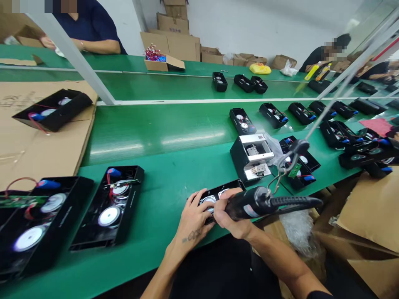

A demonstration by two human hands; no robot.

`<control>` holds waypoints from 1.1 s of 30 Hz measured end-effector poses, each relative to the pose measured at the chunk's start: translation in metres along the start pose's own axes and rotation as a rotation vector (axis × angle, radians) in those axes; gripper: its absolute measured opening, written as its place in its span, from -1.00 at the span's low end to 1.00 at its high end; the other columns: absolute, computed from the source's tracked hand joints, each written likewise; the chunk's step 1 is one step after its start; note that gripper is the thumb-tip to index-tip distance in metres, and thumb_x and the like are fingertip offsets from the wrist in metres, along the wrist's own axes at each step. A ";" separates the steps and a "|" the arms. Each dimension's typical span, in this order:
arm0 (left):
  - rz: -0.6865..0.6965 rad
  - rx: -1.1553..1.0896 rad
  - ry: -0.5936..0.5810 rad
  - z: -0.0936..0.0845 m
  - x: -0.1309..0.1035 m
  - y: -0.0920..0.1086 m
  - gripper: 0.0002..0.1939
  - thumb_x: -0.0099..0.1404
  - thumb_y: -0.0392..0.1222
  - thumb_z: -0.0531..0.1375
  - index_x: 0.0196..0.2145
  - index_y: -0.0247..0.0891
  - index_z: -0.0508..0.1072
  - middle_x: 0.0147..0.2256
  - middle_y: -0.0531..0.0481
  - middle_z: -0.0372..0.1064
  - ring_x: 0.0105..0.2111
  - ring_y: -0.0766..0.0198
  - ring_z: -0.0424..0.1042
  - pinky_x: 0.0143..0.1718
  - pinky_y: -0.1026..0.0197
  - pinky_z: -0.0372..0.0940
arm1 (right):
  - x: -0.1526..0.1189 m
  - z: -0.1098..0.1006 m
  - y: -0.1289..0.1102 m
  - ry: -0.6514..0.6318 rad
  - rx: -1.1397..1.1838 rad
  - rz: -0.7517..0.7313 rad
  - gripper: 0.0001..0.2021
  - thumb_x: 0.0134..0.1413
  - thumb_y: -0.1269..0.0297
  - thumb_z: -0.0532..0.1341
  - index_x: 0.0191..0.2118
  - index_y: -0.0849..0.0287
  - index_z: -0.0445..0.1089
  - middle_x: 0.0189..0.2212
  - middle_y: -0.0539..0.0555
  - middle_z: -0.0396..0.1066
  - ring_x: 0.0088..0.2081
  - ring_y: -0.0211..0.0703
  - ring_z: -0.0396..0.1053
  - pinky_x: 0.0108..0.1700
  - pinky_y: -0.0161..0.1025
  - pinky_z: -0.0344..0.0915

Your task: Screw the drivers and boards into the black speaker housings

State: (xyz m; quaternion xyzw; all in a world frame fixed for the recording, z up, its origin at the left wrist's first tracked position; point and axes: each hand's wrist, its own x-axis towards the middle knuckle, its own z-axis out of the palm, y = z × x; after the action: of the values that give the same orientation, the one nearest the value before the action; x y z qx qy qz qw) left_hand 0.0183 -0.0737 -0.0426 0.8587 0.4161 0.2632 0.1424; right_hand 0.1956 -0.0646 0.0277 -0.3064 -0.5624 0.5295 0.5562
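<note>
My right hand [230,216] is wrapped round a black electric screwdriver [246,204], which lies tilted with its rear end to the right. A metal hook and the black cord are at that rear end. My left hand [191,220] holds a black speaker case [232,185] on the bench, its fingers over the near left part beside a round silver speaker [207,203]. The screwdriver's tip is hidden behind my hands. Just beyond the case stands a black and white screw feeder [251,155].
Open speaker cases [121,211] with blue-ended wires lie at left; one rests on cardboard [46,149]. Several more cases [274,115] line the green conveyor and right side. Cardboard boxes [370,211] stand lower right. Co-workers [96,29] sit across the line. A slanted post [75,54] rises at left.
</note>
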 end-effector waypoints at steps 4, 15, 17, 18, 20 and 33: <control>0.036 -0.038 -0.021 -0.005 0.001 -0.002 -0.84 0.31 -0.04 0.48 -0.19 -0.06 0.67 0.02 0.00 0.63 0.43 -0.29 0.25 0.39 -0.43 0.22 | 0.009 -0.001 -0.007 0.053 0.171 -0.158 -0.72 0.40 0.19 0.32 0.09 -0.08 0.25 -0.56 -0.25 0.21 -0.69 -0.36 0.13 -0.62 -0.37 0.21; 0.133 -0.130 0.249 -0.011 -0.009 0.010 -0.90 0.49 -0.24 0.31 -0.12 -0.06 0.63 -0.17 0.08 0.66 0.30 0.01 0.47 0.43 -0.36 0.23 | 0.010 -0.004 -0.037 0.154 0.294 -0.173 -0.77 0.41 0.23 0.30 0.07 -0.14 0.29 -0.57 -0.25 0.12 -0.71 -0.36 0.05 -0.66 -0.40 0.17; 0.092 -0.135 0.273 -0.012 -0.009 0.014 -0.90 0.49 -0.23 0.31 -0.14 -0.05 0.64 -0.19 0.08 0.66 0.28 0.02 0.49 0.42 -0.35 0.25 | 0.010 -0.004 -0.040 0.162 0.288 -0.183 -0.77 0.41 0.22 0.30 0.06 -0.15 0.28 -0.59 -0.26 0.11 -0.71 -0.35 0.03 -0.66 -0.40 0.17; 0.081 -0.133 0.279 -0.013 -0.009 0.016 -0.90 0.49 -0.24 0.31 -0.15 -0.05 0.64 -0.19 0.08 0.66 0.27 0.02 0.49 0.40 -0.35 0.27 | 0.009 -0.004 -0.040 0.159 0.280 -0.182 -0.77 0.41 0.21 0.29 0.06 -0.14 0.28 -0.59 -0.26 0.11 -0.72 -0.35 0.02 -0.66 -0.39 0.17; 0.077 -0.122 0.287 -0.015 -0.009 0.020 -0.89 0.48 -0.26 0.31 -0.17 -0.06 0.63 -0.20 0.08 0.66 0.25 0.02 0.51 0.38 -0.33 0.29 | 0.009 -0.003 -0.040 0.141 0.259 -0.177 -0.78 0.42 0.19 0.29 0.06 -0.14 0.26 -0.60 -0.27 0.11 -0.73 -0.34 0.01 -0.66 -0.38 0.17; 0.023 -0.060 0.337 -0.013 -0.004 0.029 -0.88 0.48 -0.26 0.30 -0.26 -0.10 0.59 -0.29 0.08 0.65 0.09 0.07 0.59 0.30 -0.25 0.36 | -0.003 -0.004 -0.032 -0.005 0.195 -0.252 -0.71 0.49 0.33 0.20 0.16 -0.17 0.19 -0.52 -0.23 0.16 -0.62 -0.35 0.13 -0.52 -0.37 0.21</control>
State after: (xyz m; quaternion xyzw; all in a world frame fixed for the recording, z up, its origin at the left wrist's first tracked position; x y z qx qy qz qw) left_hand 0.0276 -0.0942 -0.0194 0.8024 0.4160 0.4177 0.0932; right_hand 0.2080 -0.0745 0.0562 -0.1767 -0.5439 0.5085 0.6438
